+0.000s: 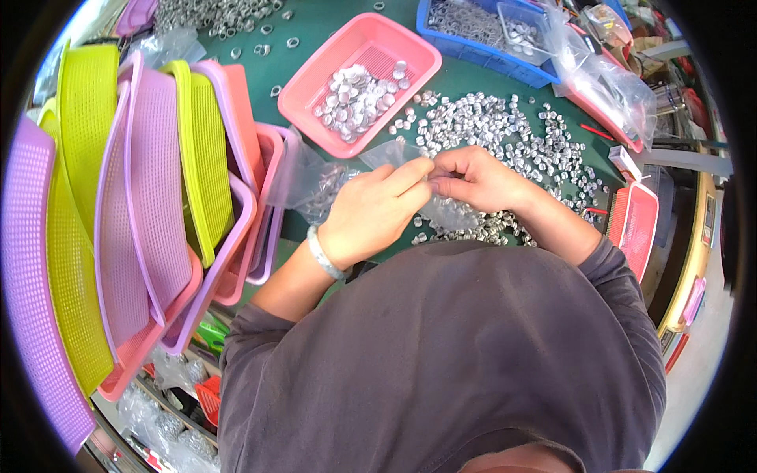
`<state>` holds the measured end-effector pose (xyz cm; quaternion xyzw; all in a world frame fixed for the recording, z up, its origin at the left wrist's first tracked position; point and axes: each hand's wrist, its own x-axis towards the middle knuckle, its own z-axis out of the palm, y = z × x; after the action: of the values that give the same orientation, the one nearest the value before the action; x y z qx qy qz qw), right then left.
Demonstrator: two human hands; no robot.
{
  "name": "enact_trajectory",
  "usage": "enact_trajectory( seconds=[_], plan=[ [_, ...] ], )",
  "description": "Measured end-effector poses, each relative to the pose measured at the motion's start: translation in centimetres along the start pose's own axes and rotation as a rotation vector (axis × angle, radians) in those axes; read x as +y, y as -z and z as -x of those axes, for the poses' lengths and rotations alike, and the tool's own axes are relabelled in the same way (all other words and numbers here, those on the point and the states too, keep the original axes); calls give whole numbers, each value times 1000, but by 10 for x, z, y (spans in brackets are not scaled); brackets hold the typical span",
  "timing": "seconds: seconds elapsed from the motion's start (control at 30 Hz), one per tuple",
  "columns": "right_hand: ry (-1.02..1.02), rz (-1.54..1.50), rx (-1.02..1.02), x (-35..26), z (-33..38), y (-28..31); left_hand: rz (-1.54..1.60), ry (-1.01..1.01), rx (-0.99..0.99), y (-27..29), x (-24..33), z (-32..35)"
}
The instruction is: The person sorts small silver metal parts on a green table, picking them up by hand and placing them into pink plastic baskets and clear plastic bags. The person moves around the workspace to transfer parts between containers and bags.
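My left hand (377,201), a pale bracelet on its wrist, and my right hand (479,181) meet fingertip to fingertip above the table. Both pinch clear plastic film that looks like a bag (449,213); its folds show below and above the fingers. The exact spot between the fingertips is hidden. Beside my left wrist lies another stretch of clear plastic bag (319,185) with small metal pieces in it. Small silvery metal rings or caps (481,118) are spread in a loose heap beyond and under my right hand.
A pink basket (296,98) holds round metal discs. At the back stands a blue crate (473,49) of metal parts. Nested purple, green and pink baskets (158,173) crowd the left. On the right are a pink tray (643,229) and plastic wrapping (607,87). More rings lie far left.
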<state>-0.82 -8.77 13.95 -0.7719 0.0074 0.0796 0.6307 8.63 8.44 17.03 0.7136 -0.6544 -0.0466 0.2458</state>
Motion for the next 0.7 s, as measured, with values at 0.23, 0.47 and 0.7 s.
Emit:
enact_trajectory(
  seconds=[0.23, 0.47, 0.7],
  plan=[
    [-299, -109, -129, 0, -29, 53, 82, 32, -149, 25, -15, 5],
    [-316, 517, 363, 81, -143, 123, 14, 152, 35, 63, -13, 9],
    [-550, 621, 317, 48, -175, 107, -11, 368, 173, 76, -12, 49]
  ],
)
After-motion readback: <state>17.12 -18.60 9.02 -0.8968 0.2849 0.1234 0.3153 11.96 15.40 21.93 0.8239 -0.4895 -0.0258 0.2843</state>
